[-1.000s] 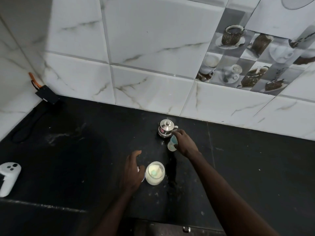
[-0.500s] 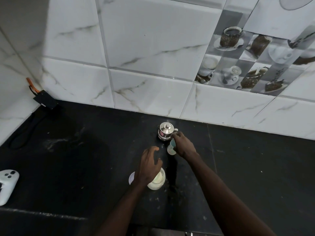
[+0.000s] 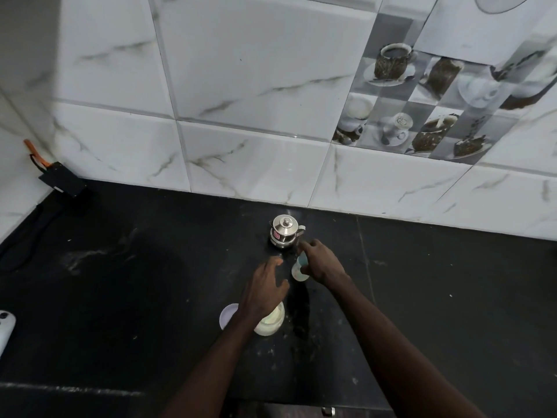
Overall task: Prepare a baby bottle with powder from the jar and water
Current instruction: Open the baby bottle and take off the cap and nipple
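Across the lower frame ran a black speckled counter (image 3: 120, 297), white marbled tiles (image 3: 256, 86) behind. At center, my right hand (image 3: 321, 262) gripped the small pale bottle (image 3: 299, 269) beside a shiny steel pot (image 3: 284, 233). My left hand (image 3: 265, 289) hovered fingers spread, empty, above the open powder jar (image 3: 271, 322); its round lid (image 3: 228, 315) lay just left.

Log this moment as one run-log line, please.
right hand: holds baby bottle | left hand: open above powder jar | lid: off
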Demonstrator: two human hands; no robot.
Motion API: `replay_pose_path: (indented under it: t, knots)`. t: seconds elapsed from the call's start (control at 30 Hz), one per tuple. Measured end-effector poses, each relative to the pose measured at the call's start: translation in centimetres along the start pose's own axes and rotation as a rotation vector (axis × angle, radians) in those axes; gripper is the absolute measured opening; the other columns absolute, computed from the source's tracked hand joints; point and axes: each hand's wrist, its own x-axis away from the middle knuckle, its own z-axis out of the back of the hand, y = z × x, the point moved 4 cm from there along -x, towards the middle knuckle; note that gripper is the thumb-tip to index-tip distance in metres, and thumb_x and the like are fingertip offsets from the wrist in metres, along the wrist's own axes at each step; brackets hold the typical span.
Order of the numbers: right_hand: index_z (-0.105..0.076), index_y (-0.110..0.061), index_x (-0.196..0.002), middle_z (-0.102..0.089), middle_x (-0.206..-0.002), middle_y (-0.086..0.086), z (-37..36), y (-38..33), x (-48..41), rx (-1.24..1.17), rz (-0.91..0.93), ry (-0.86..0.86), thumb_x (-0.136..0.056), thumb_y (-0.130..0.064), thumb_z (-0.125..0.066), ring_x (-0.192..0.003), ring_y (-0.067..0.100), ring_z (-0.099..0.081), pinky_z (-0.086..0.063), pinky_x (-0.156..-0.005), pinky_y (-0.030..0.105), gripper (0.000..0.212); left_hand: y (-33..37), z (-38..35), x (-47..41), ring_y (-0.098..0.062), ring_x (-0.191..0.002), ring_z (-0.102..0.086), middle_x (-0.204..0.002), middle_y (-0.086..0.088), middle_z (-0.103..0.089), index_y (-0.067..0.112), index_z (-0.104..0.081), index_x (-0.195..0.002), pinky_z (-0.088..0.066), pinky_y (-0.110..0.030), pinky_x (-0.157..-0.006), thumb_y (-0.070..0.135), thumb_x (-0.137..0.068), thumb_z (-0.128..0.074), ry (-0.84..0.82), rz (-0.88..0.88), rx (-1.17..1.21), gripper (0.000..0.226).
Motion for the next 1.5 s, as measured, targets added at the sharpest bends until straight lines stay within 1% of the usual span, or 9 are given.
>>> replay_pose_path:
  t: [0.23, 0.43, 0.6, 0.7, 0.8, 0.93, 1.07, 1.3, 1.5]
  knots:
    - [-0.052, -0.019, -0.131, -0.055, -0.121, 0.010, -1.1, -0.4, 3.8, 0.028, -0.028, -0.015, -0.079, -0.028, -0.083, -0.106, 0.033, -0.062, -0.050, -0.076, 0.037, 0.061, 1.0, -1.1, -0.3, -0.020, -0.131, -0.057, -0.142, 0.001, -0.060, 0.020, -0.050, -0.140, -0.048, -0.036, -0.106, 0.020, -0.085, -0.071, -0.093, 0.002, -0.004, 0.059]
    - [-0.049, -0.020, -0.134, -0.055, -0.122, 0.009, -2.4, -1.2, 8.1, 0.033, -0.073, -0.021, -0.080, -0.032, -0.081, -0.105, 0.032, -0.064, -0.058, -0.082, 0.043, 0.064, 1.5, -2.8, 0.1, -0.020, -0.125, -0.060, -0.135, 0.006, -0.064, 0.034, -0.044, -0.138, -0.052, -0.043, -0.102, 0.033, -0.075, -0.072, -0.262, -0.016, -0.034, 0.069]
    - [-0.043, -0.023, -0.140, -0.054, -0.127, 0.006, -2.8, -1.4, 10.3, 0.039, -0.074, 0.024, -0.078, -0.036, -0.084, -0.106, 0.029, -0.065, -0.058, -0.079, 0.042, 0.075, 1.5, -4.4, 0.3, -0.030, -0.129, -0.056, -0.135, 0.001, -0.065, 0.036, -0.035, -0.142, -0.036, -0.045, -0.118, 0.036, -0.068, -0.079, -0.374, -0.119, -0.172, 0.086]
    - [-0.043, -0.021, -0.138, -0.053, -0.132, 0.004, -2.7, -1.3, 10.8, -0.004, -0.090, 0.024, -0.076, -0.036, -0.085, -0.110, 0.028, -0.065, -0.057, -0.080, 0.043, 0.076, 2.2, -4.8, 0.2, -0.026, -0.131, -0.059, -0.136, -0.001, -0.067, 0.024, -0.033, -0.150, -0.022, -0.041, -0.126, 0.034, -0.065, -0.090, -0.376, -0.200, -0.289, 0.103]
    - [-0.040, -0.020, -0.140, -0.052, -0.134, 0.005, -2.5, -1.1, 11.1, -0.046, -0.100, 0.008, -0.076, -0.036, -0.084, -0.110, 0.032, -0.065, -0.057, -0.081, 0.046, 0.080, 2.6, -5.2, 0.3, -0.022, -0.129, -0.060, -0.135, -0.002, -0.068, 0.019, -0.031, -0.152, -0.018, -0.037, -0.126, 0.033, -0.064, -0.092, -0.373, -0.238, -0.347, 0.108]
    - [-0.040, -0.017, -0.142, -0.055, -0.135, 0.010, -2.5, -0.8, 11.4, -0.140, -0.124, -0.023, -0.075, -0.035, -0.086, -0.111, 0.034, -0.066, -0.057, -0.087, 0.046, 0.083, 2.9, -5.5, 0.3, -0.027, -0.125, -0.063, -0.131, -0.007, -0.070, 0.018, -0.030, -0.154, -0.025, -0.037, -0.125, 0.025, -0.075, -0.082, -0.374, -0.252, -0.349, 0.095]
    - [-0.044, -0.017, -0.140, -0.059, -0.134, 0.011, -2.3, -0.5, 12.0, -0.182, -0.130, -0.028, -0.079, -0.037, -0.082, -0.112, 0.031, -0.065, -0.055, -0.087, 0.041, 0.074, 3.6, -5.4, 0.6, -0.032, -0.136, -0.054, -0.136, -0.012, -0.066, 0.018, -0.024, -0.158, -0.031, -0.037, -0.121, 0.027, -0.086, -0.075, -0.415, -0.188, -0.332, 0.089]
    - [-0.047, -0.031, -0.134, -0.053, -0.127, -0.002, -1.3, -0.5, 13.3, -0.124, -0.109, 0.011, -0.080, -0.046, -0.077, -0.103, 0.027, -0.066, -0.055, -0.077, 0.041, 0.064, 3.1, -5.9, 0.8, -0.032, -0.129, -0.059, -0.133, -0.008, -0.068, 0.026, -0.020, -0.154, -0.036, -0.043, -0.121, 0.037, -0.076, -0.083, -0.441, -0.198, -0.327, 0.101]
    - [-0.054, -0.037, -0.129, -0.058, -0.125, -0.012, -0.6, -0.1, 13.6, -0.149, -0.064, 0.062, -0.080, -0.038, -0.076, -0.102, 0.020, -0.067, -0.047, -0.069, 0.031, 0.053, 4.0, -5.5, 0.7, -0.029, -0.134, -0.054, -0.137, -0.006, -0.063, 0.019, -0.032, -0.148, -0.044, -0.040, -0.112, 0.034, -0.071, -0.088, -0.409, -0.199, -0.305, 0.097]
